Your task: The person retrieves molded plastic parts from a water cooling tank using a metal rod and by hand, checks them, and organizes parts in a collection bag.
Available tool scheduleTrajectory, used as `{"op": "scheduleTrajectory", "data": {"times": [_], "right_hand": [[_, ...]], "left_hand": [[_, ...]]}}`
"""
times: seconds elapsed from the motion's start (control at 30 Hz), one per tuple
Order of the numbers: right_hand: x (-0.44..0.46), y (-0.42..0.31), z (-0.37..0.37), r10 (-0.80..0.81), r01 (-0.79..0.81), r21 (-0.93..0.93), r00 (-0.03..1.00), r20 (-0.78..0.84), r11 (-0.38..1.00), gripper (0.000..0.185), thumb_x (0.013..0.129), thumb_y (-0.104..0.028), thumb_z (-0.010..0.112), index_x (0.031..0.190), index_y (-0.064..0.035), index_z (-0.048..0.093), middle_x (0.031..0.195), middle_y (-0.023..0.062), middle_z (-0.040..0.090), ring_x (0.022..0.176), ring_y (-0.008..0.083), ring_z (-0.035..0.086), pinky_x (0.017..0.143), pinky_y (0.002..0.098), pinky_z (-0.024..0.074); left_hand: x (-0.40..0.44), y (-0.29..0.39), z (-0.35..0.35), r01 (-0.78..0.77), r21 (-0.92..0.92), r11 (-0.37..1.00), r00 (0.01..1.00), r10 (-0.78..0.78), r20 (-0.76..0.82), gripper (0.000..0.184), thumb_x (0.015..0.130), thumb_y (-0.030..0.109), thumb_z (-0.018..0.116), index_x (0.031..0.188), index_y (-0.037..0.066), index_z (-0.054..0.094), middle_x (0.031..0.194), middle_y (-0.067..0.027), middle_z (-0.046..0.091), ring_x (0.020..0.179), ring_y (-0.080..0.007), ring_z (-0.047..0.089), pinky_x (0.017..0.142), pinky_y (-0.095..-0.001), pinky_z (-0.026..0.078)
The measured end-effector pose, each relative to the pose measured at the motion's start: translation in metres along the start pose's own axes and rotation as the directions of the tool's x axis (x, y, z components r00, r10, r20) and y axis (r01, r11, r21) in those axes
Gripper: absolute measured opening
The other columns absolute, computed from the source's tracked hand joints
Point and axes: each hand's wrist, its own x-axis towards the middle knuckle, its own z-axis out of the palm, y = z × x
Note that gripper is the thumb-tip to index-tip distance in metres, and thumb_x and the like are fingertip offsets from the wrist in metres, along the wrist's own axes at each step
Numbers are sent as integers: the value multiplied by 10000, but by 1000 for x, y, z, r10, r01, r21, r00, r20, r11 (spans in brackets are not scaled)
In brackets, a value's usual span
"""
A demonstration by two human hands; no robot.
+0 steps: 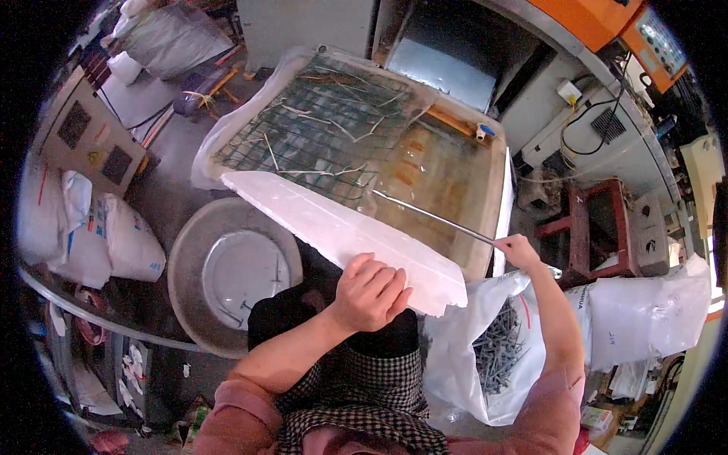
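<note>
My left hand (pixel 371 292) is closed on the near edge of a long white board (pixel 341 227) with a ragged side. The board slants across the front of a water-filled tub (pixel 493 197). My right hand (pixel 519 252) grips a thin metal rod (pixel 436 218), which reaches left over the tub's brownish water. The rod's tip lies by the edge of a green wire mesh (pixel 280 136), where pale thin strips are scattered. What the fingers of my left hand do behind the board is hidden.
At left stands a round grey basin (pixel 182 265) with a few small dark pieces inside. A white sack (pixel 455 364) of grey pieces leans by my right knee. Stuffed white bags (pixel 125 239) sit farther left. Beyond the tub are a red metal frame (pixel 626 227) and an orange machine (pixel 591 19).
</note>
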Motion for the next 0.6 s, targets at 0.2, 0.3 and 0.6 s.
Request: {"op": "scheduleTrajectory", "data": {"times": [0.2, 0.3, 0.6], "right_hand": [[39, -30, 27, 60, -53, -120, 997, 52, 991, 282, 860, -388, 575, 987, -170, 700, 903, 187, 658, 837, 356, 636, 774, 408, 499], [46, -34, 39, 20, -19, -53, 999, 26, 998, 277, 856, -383, 583, 996, -172, 696, 920, 178, 659, 865, 357, 629, 775, 412, 498], [-10, -69, -41, -16, -65, -493, 987, -158, 868, 270, 839, -416, 549, 1000, -249, 689, 893, 110, 665, 841, 312, 640, 759, 432, 516]], "left_hand": [[1, -2, 3, 18, -17, 1000, 1000, -17, 17, 189, 774, 177, 616, 855, 12, 660, 784, -49, 622, 738, -200, 587, 844, -409, 401], [4, 0, 4, 7, -24, 1000, 1000, -7, 2, 184, 772, 172, 616, 851, 12, 659, 782, -49, 620, 738, -201, 587, 839, -409, 403], [17, -1, 6, -42, 13, 999, 999, 42, -21, 230, 813, 233, 584, 886, 27, 657, 805, -52, 611, 788, -218, 585, 882, -434, 379]]}}
